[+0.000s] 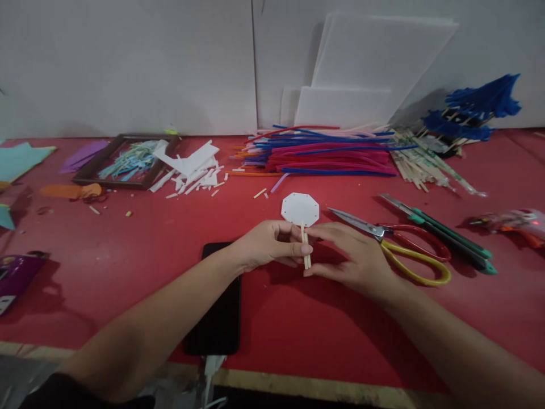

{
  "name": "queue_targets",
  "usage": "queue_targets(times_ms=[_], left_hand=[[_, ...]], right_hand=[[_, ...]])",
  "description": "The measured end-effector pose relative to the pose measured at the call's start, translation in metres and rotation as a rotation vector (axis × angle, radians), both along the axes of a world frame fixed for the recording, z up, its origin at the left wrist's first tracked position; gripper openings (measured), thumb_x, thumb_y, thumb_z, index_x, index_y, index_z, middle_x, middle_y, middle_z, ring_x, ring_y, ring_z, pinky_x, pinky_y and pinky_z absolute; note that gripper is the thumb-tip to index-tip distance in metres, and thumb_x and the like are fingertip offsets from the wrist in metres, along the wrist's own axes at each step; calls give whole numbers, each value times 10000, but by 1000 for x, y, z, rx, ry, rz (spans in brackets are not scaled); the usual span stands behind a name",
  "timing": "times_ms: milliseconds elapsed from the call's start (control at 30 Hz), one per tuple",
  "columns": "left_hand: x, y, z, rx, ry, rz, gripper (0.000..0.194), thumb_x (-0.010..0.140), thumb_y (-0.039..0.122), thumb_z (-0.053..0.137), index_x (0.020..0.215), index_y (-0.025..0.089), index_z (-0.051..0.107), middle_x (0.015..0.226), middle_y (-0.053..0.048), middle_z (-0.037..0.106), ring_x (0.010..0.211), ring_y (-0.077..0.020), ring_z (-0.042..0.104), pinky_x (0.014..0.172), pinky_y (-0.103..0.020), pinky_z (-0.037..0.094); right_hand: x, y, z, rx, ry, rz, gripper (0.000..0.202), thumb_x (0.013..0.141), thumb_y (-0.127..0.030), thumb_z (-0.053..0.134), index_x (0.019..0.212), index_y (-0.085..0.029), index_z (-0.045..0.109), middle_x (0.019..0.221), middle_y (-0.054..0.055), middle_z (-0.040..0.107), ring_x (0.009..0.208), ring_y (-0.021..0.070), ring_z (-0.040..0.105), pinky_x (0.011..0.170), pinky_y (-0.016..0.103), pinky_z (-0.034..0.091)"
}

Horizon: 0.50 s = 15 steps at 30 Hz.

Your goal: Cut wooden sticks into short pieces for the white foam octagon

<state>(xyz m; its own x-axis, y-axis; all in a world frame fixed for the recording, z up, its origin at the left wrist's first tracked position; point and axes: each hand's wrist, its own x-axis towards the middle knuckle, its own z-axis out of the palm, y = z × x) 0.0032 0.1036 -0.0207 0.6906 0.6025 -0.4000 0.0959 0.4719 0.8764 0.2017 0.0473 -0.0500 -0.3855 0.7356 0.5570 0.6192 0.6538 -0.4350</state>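
Several short pale wooden sticks [307, 260] stand bunched together between my hands, just above the red table. My left hand [269, 245] pinches them between thumb and fingers. From the other side, my right hand [360, 258] has its index finger near their top and its thumb at their lower end, seeming to touch both. A white octagonal plate [300, 208] with small holes along its edge lies just beyond my fingers. Scissors [383, 230] with one red and one yellow handle lie right behind my right hand.
A black phone [215, 324] with a cable lies under my left forearm. Farther back are pipe cleaners [327, 156], white scraps [198, 165] and a brown frame [114, 184]. To the right lie a green-black cutter [447, 236], a glue gun [511, 220] and wooden sticks [413, 165].
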Motion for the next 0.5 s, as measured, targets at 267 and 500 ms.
queue_targets(times_ms=[267, 500], left_hand=[[1, -1, 0, 11, 8, 25, 523, 464, 456, 915, 704, 125, 589, 624, 36, 649, 574, -74, 648, 575, -189, 542], [-1, 0, 1, 32, 13, -16, 512, 508, 470, 900, 710, 133, 572, 651, 12, 678, 602, -95, 668, 580, -200, 541]], right_hand=[[0, -1, 2, 6, -25, 7, 468, 836, -516, 655, 1201, -230, 590, 1074, 83, 727, 949, 196, 709, 803, 328, 589], [0, -1, 2, 18, -50, -10, 468, 843, -519, 645, 1208, -231, 591, 1083, 90, 729, 962, 214, 710, 802, 351, 595]])
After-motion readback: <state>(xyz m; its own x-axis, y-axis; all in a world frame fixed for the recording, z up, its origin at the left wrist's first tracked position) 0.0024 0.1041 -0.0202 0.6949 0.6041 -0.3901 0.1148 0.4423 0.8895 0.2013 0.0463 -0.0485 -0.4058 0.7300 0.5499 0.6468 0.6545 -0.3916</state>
